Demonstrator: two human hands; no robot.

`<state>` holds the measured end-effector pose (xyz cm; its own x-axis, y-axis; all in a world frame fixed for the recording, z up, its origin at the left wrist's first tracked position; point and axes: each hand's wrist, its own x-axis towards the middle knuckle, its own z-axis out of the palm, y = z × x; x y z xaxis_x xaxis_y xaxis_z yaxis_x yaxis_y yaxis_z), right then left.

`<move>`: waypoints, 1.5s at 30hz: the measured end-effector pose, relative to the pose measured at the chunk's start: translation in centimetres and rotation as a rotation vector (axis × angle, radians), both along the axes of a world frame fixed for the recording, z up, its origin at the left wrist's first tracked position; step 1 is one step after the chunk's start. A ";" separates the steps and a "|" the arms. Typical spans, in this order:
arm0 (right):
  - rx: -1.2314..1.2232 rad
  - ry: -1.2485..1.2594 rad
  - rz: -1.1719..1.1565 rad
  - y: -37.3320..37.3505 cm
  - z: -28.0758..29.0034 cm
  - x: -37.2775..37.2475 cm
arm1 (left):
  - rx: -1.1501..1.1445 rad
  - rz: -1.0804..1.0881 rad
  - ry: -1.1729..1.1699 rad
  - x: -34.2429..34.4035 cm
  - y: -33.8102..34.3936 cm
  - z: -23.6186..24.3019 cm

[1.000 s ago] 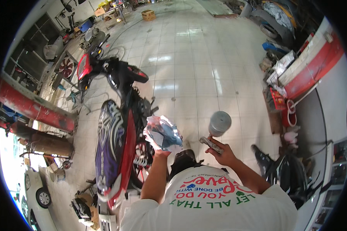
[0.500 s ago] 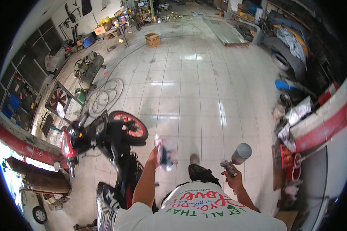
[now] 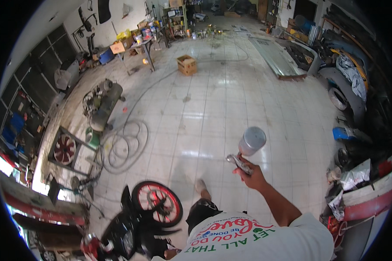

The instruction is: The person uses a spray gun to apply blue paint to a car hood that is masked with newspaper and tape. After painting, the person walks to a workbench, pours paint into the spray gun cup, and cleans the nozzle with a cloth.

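Observation:
My right hand (image 3: 253,176) is closed around the handle of a silver spray gun (image 3: 239,164), held out in front of me above the tiled floor. A grey cylindrical cup (image 3: 252,140) sits on the gun, tilted. Of my left arm, only a small bit of skin (image 3: 171,254) shows at the lower edge, beside the black motorcycle (image 3: 124,232). The fingers there are hidden, so what they hold does not show. The motorcycle's front wheel, with a red rim (image 3: 157,203), stands to my left.
A grey hose (image 3: 130,145) lies coiled on the floor, near an air compressor (image 3: 104,104) and a framed fan (image 3: 65,149). Ahead stand a wooden crate (image 3: 187,65) and a cluttered table (image 3: 146,43). Car parts (image 3: 350,93) line the right side; a metal panel (image 3: 276,58) lies farther back.
I have moved forward, past the motorcycle's front part. My right hand has brought the spray gun up and forward. My left hand, earlier holding a crumpled pink-and-white wrapper or cloth, has dropped mostly out of view.

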<state>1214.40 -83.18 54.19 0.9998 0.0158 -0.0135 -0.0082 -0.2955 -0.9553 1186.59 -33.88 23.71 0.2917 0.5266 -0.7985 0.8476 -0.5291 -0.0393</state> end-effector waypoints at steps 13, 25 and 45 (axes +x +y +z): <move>0.084 0.218 -0.275 1.0 -4.9 49.5 | -0.179 -0.493 -1.002 98.8 -2.6 12.0; -0.028 0.034 -0.021 5.7 0.7 111.9 | 0.245 -0.144 -0.209 119.7 10.2 6.4; -0.080 0.129 -0.143 24.6 -1.9 183.7 | 0.049 -0.367 -0.859 229.3 21.8 5.8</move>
<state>1398.09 -58.55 52.29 0.9816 -0.1328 -0.1370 -0.1763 -0.3573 -0.9172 1415.93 -12.06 29.56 0.9265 0.3114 -0.2112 0.3761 -0.7838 0.4941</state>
